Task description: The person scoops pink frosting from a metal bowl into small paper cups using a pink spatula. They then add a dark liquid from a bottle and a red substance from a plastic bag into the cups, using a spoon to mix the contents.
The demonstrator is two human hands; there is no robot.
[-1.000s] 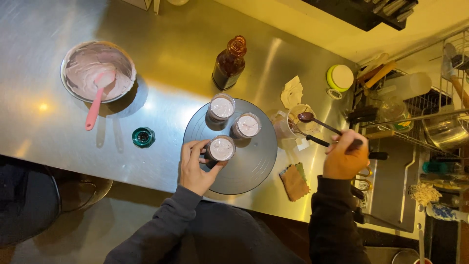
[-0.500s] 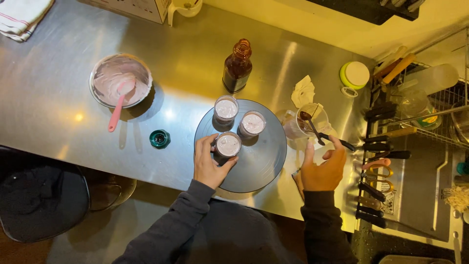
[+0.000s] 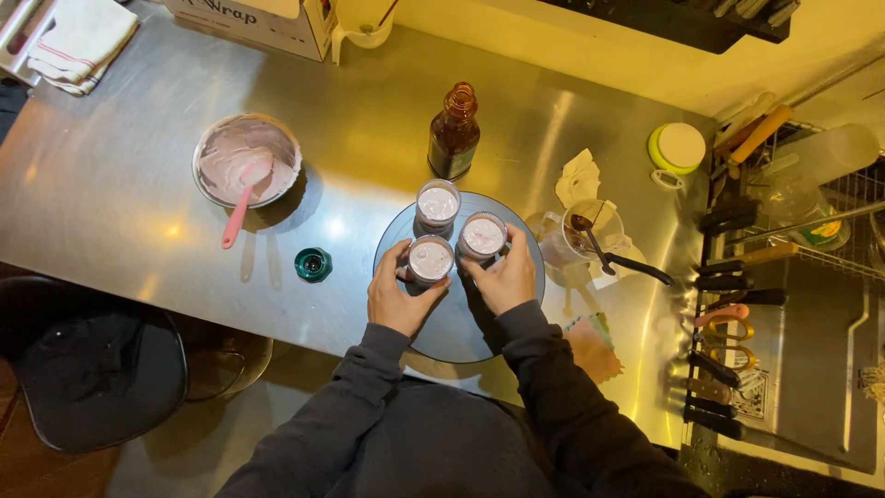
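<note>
You wear a dark grey, long-sleeved sweatshirt filling the lower centre of the frame; its ribbed cuffs end at your bare left hand (image 3: 398, 297) and right hand (image 3: 505, 277).

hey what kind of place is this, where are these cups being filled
Most likely a working kitchen, perhaps a commercial one. The worktop is a stainless steel counter, a row of knives hangs on a strip at the right, and a mixing bowl of pale pink cream stands near the three filled cups.
</note>
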